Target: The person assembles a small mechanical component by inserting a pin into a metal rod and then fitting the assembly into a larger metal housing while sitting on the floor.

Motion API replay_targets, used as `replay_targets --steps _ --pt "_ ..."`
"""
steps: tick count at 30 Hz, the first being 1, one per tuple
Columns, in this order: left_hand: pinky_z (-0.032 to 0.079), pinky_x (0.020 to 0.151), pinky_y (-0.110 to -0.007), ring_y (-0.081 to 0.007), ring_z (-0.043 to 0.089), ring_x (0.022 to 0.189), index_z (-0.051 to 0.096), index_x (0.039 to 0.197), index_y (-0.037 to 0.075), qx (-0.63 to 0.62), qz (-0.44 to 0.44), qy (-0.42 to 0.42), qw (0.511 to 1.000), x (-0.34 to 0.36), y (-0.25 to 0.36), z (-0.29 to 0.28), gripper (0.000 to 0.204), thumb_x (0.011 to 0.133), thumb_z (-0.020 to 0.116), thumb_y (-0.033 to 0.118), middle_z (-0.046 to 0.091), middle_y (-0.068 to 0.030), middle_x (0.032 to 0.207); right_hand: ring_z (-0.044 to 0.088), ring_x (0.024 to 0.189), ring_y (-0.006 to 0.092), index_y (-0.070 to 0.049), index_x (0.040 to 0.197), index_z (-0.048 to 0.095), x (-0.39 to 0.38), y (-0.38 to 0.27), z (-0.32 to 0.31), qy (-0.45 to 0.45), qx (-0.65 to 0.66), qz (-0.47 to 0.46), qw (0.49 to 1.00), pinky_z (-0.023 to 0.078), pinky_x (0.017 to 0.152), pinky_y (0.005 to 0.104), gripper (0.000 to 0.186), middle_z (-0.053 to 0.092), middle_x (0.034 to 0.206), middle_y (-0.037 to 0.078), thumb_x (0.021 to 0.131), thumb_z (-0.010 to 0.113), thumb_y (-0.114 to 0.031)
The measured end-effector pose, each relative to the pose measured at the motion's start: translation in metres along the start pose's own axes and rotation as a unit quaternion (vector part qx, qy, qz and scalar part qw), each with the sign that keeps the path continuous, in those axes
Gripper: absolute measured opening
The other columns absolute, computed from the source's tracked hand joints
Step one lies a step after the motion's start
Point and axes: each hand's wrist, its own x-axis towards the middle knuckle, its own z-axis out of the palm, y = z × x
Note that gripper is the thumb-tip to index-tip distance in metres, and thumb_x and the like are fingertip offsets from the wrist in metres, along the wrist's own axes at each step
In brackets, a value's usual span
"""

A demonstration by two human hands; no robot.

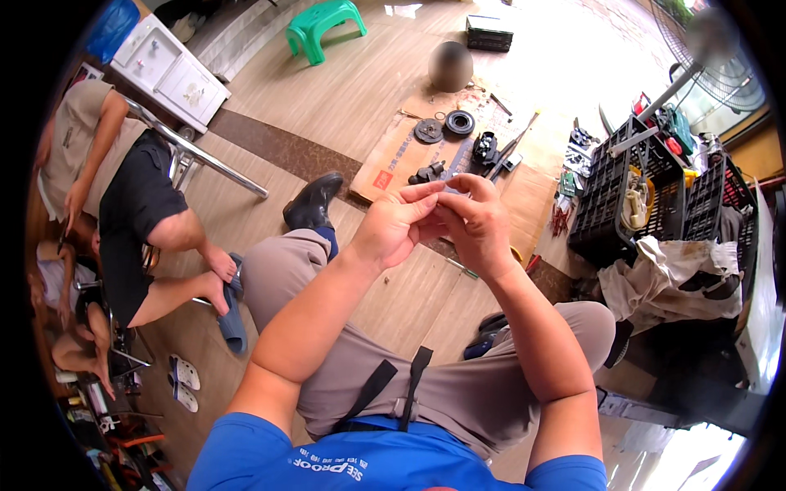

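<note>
My left hand [391, 227] and my right hand [481, 231] meet in front of me, over the near edge of a flat cardboard sheet [536, 190]. Both are closed, thumbs and fingertips pinched together. Whatever they hold between them is too small to make out. Just beyond the fingers on the cardboard lies a small dark metal part [427, 173]. Further back are a black ring-shaped pulley [460, 123] and a grey round disc [427, 131]. To the right of these rests a black machine part [485, 150].
Black plastic crates [606, 200] hold tools at the right, a pale cloth [667, 282] draped before them. A standing fan [720, 69] is behind. At the left, a person sits with slippered feet near a metal bar [205, 155]. A green stool [323, 29] stands further back.
</note>
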Motion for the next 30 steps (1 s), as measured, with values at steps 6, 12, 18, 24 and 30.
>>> replay_targets --steps 6,12,18,24,30 --pt "0.058 0.079 -0.033 -0.0188 0.068 0.088 0.064 0.109 0.003 0.009 0.057 0.071 0.996 0.006 0.003 0.0 0.016 0.096 0.055 0.009 0.069 -0.0102 0.099 0.061 0.094 0.0166 -0.002 0.124 0.055 -0.003 -0.001 0.006 -0.03 0.398 0.21 0.892 0.053 0.072 0.0292 0.035 0.058 0.118 0.012 0.09 0.061 -0.001" --pt "0.051 0.059 -0.023 -0.0102 0.059 0.065 0.064 0.103 0.002 0.034 0.071 0.086 0.993 0.011 0.005 -0.004 0.014 0.096 0.058 0.012 0.066 -0.0049 0.081 0.058 0.065 0.0107 0.001 0.121 0.055 -0.006 -0.002 0.009 -0.105 0.359 0.226 0.899 0.047 0.059 0.0239 0.034 0.067 0.098 0.011 0.09 0.065 -0.008" --pt "0.037 0.05 -0.018 -0.005 0.046 0.056 0.065 0.1 0.0 0.236 0.135 0.178 0.946 0.02 -0.001 -0.002 0.019 0.098 0.057 0.016 0.056 0.0019 0.07 0.062 0.066 0.022 -0.006 0.099 0.068 -0.005 -0.003 0.004 -0.101 0.105 0.139 0.979 0.048 0.061 0.0325 0.013 0.065 0.078 0.013 0.088 0.067 -0.013" --pt "0.038 0.054 -0.019 -0.0045 0.045 0.06 0.065 0.099 0.0 0.335 0.094 0.074 0.935 0.013 -0.005 0.001 0.027 0.101 0.051 0.024 0.053 0.0036 0.07 0.06 0.069 0.0232 -0.004 0.092 0.07 0.005 -0.001 -0.017 -0.055 0.1 0.131 0.985 0.047 0.063 0.0334 0.01 0.063 0.076 0.012 0.086 0.069 -0.012" --pt "0.044 0.062 -0.023 -0.0097 0.054 0.068 0.064 0.106 0.001 0.121 0.001 -0.008 0.993 0.014 -0.01 -0.009 0.021 0.1 0.048 0.012 0.059 0.0001 0.079 0.06 0.071 0.0233 -0.004 0.093 0.07 0.001 0.002 -0.009 0.007 0.095 0.164 0.982 0.048 0.064 0.0327 0.01 0.061 0.079 0.01 0.088 0.067 -0.011"
